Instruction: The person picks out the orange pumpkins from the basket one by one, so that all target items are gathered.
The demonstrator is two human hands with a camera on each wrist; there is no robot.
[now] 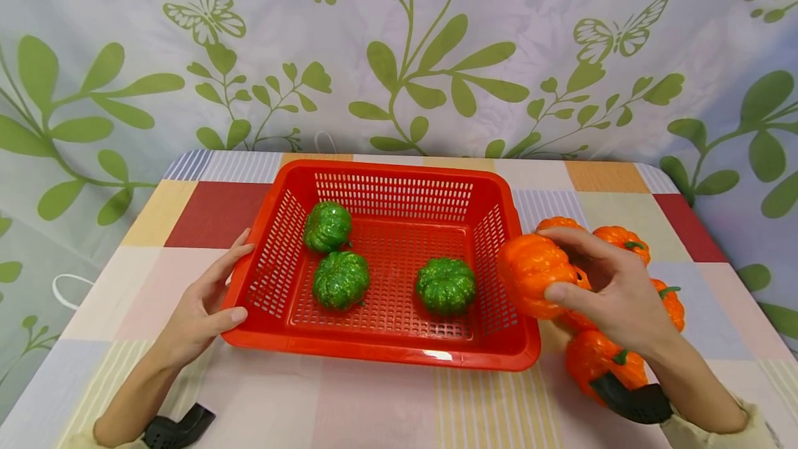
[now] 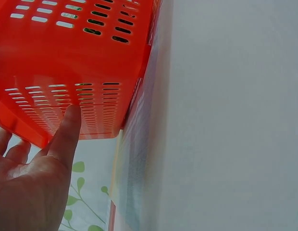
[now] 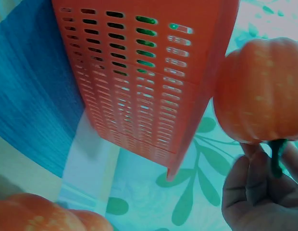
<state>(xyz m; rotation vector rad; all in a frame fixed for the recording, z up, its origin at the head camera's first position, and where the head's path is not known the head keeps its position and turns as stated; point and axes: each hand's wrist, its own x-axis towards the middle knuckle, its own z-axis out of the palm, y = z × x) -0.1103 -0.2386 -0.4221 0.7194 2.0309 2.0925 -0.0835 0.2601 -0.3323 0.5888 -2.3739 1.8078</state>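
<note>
My right hand (image 1: pixel 623 293) grips an orange toy pumpkin (image 1: pixel 535 274) between thumb and fingers, at the right rim of the red plastic basket (image 1: pixel 374 355). In the right wrist view the held pumpkin's green stem (image 3: pixel 276 156) points down toward the palm. My left hand (image 1: pixel 196 310) touches the basket's left rim, its fingers spread along the outer side. Inside the basket lie three green pumpkins: one at the back left (image 1: pixel 327 226), another just in front of it (image 1: pixel 341 280), and a third at the right (image 1: pixel 445 286).
Several more orange pumpkins, such as a front one (image 1: pixel 605 362) and a back one (image 1: pixel 622 241), sit right of the basket, partly behind my right hand. A checked cloth (image 1: pixel 380 404) covers the table. Behind it hangs a leaf-patterned curtain (image 1: pixel 274 19).
</note>
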